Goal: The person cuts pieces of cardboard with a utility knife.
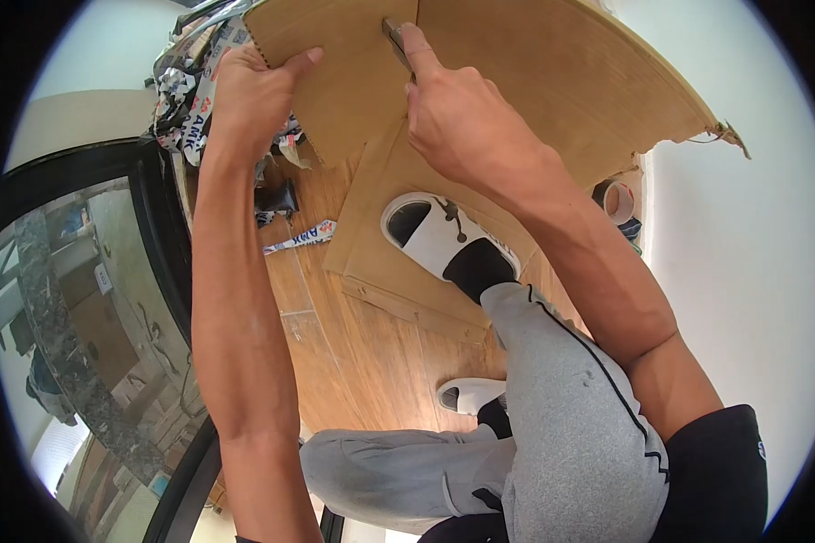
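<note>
A large sheet of brown cardboard [534, 63] stands at the top of the view, with a crease or cut line running down from its upper edge. My left hand [254, 95] is closed on its left edge, thumb lying over the near face. In my right hand [462, 113] is a box cutter [396, 41], its tip against the cardboard near that line and my index finger stretched along it. My fist hides most of the cutter's handle. The cardboard's right end looks torn and ragged.
Crumpled printed tape and wrapping [190, 100] pile up at the left. A flat cardboard piece [380, 262] lies on the wooden floor [335, 380] under my slippered foot [444, 231]. A tape roll [618, 201] sits by the white wall [743, 271]. Black-framed glass [91, 299] stands left.
</note>
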Action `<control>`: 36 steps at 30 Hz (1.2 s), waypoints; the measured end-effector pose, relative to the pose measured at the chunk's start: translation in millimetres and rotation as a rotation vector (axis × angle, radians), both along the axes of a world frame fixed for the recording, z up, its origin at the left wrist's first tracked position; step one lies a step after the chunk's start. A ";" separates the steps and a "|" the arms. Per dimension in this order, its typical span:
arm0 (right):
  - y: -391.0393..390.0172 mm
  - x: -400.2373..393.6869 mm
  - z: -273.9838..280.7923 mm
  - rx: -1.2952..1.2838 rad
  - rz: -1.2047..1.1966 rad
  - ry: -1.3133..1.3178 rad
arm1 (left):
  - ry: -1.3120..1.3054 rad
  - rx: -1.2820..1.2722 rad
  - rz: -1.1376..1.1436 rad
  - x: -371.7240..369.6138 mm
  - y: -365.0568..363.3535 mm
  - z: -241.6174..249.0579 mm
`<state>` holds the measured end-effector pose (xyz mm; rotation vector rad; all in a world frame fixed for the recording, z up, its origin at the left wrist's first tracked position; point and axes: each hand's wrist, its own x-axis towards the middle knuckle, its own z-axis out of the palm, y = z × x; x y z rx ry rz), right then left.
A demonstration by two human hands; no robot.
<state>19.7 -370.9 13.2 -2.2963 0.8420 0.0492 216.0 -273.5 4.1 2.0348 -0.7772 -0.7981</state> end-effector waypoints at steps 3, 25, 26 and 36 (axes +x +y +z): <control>2.5 -0.8 -8.4 0.005 0.002 -0.038 | -0.032 -0.141 0.055 4.1 -1.6 -12.8; 15.8 -9.5 -33.7 -0.049 -0.001 -0.042 | -0.060 -0.145 0.045 -0.7 2.6 -5.0; 13.9 -9.0 -26.4 -0.048 0.001 -0.046 | -0.073 -0.063 0.048 -1.4 2.3 0.2; -0.2 7.0 -12.5 -0.013 0.028 0.064 | 0.018 -0.225 -0.003 18.5 -1.5 -26.7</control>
